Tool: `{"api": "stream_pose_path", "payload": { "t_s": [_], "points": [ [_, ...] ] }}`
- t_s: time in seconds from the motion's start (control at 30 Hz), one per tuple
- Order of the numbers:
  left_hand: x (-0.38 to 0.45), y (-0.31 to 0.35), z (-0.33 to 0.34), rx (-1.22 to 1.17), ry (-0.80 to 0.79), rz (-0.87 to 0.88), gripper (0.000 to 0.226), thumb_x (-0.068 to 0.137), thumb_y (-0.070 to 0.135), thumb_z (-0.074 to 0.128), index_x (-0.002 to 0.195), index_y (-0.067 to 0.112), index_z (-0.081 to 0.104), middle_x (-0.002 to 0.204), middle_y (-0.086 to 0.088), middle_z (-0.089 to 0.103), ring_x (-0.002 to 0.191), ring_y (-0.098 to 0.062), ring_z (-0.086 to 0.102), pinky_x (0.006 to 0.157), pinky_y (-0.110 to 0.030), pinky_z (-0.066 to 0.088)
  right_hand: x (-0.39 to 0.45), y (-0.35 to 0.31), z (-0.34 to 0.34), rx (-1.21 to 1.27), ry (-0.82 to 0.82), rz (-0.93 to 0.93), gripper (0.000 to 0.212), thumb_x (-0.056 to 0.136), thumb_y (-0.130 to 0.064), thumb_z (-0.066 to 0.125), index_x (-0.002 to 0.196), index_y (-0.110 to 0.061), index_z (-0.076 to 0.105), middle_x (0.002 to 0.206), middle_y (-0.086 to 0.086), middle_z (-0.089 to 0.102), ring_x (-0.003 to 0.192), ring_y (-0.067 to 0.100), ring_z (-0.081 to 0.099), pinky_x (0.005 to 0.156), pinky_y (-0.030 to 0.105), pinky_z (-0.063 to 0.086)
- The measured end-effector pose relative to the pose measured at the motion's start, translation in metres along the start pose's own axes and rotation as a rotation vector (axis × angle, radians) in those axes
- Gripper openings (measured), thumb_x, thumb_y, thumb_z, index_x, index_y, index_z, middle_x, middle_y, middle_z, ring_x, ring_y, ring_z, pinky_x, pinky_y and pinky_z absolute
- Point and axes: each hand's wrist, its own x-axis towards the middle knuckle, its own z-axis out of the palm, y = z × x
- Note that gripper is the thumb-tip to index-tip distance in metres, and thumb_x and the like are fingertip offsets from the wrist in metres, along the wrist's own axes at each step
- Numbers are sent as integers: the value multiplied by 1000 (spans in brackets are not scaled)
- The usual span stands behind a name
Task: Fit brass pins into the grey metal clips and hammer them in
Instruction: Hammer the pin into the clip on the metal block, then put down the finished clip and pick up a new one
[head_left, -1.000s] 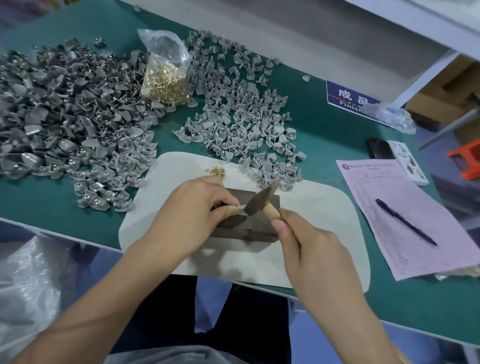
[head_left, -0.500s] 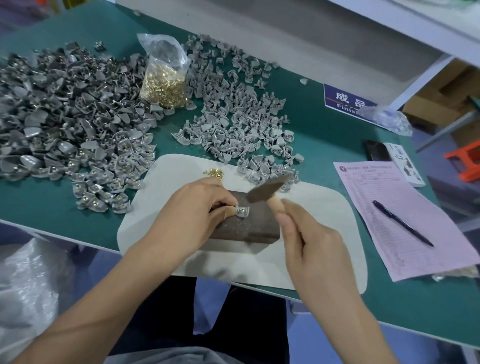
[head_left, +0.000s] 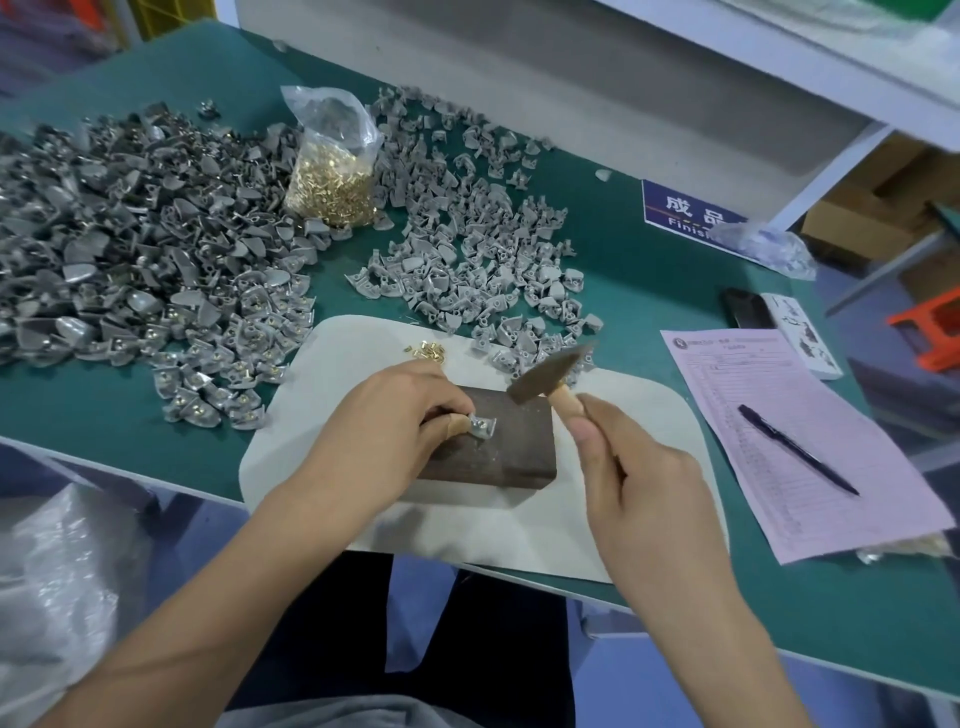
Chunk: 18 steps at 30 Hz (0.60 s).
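On the left of the green table (head_left: 649, 270) lies the big heap of grey clips with brass showing in them (head_left: 130, 260), then the bag of brass pins (head_left: 332, 182), then a second spread of bare-looking clips (head_left: 467, 249) reaching down onto the pale mat (head_left: 519, 530). A few loose brass pins (head_left: 426, 351) sit on the mat just above the left hand (head_left: 384, 431). That hand pinches one grey clip (head_left: 483, 427) between thumb and forefinger and holds it flat on the dark block (head_left: 498, 457), near the block's upper middle; a glint in the clip's hole suggests a pin is seated, though it is too small to be sure. The clip sticks out rightward from the fingertips, so its pin end lies clear of them on the side facing the hammer. To the right, the hammer head (head_left: 545, 376) hangs raised above and slightly right of the clip, its long axis slanting up to the right, apart from the work. The right hand (head_left: 639, 483) is wrapped round the wooden handle close under the head. The strike should therefore fall down and leftward, landing just beside the left fingertips.
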Motion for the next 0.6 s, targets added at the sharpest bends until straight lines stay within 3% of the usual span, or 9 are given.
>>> {"api": "stream_pose_path", "payload": {
  "t_s": [0.13, 0.23, 0.3, 0.37, 0.47, 0.6],
  "points": [
    [-1, 0, 0, 3, 11, -18, 6, 86, 20, 77, 91, 25, 78, 84, 11, 61, 78, -8, 57, 76, -36, 49, -6, -4, 8, -10, -101, -12, 47, 101, -61, 28, 126, -39, 62, 84, -8, 74, 74, 27, 65, 59, 40, 51],
    [0, -1, 1, 10, 8, -21, 6, 87, 21, 77, 90, 26, 78, 84, 11, 61, 77, -7, 56, 76, -37, 49, -7, 9, 4, -62, -40, 30, 34, 103, -58, 34, 124, -46, 57, 70, -18, 61, 64, 17, 52, 52, 34, 45],
    [0, -1, 1, 12, 4, -24, 6, 86, 22, 77, 89, 27, 77, 84, 11, 62, 78, -8, 57, 76, -37, 49, -8, 19, 2, -74, 11, 133, 34, 102, -55, 36, 127, -47, 57, 80, -19, 62, 69, 13, 54, 57, 34, 46],
    [0, -2, 2, 24, 5, -31, 7, 86, 24, 78, 88, 30, 77, 84, 10, 63, 79, -9, 58, 75, -38, 49, -9, 30, 5, -155, 45, 226, 34, 103, -45, 42, 133, -40, 59, 98, -12, 63, 81, 22, 61, 62, 37, 46],
    [-1, -2, 2, 58, 16, -54, 5, 86, 29, 77, 87, 34, 75, 86, 12, 63, 80, -8, 58, 73, -38, 51, -12, 44, 14, -189, 35, 352, 36, 104, -29, 49, 139, -30, 58, 106, -1, 57, 83, 34, 62, 65, 39, 42],
    [-1, -2, 1, 108, 10, -68, 4, 87, 35, 75, 87, 38, 73, 88, 14, 62, 81, -7, 58, 70, -36, 50, -15, 51, 29, -256, 4, 433, 34, 104, -34, 51, 136, -34, 62, 108, 2, 54, 85, 35, 60, 65, 36, 38]
  ]
}}
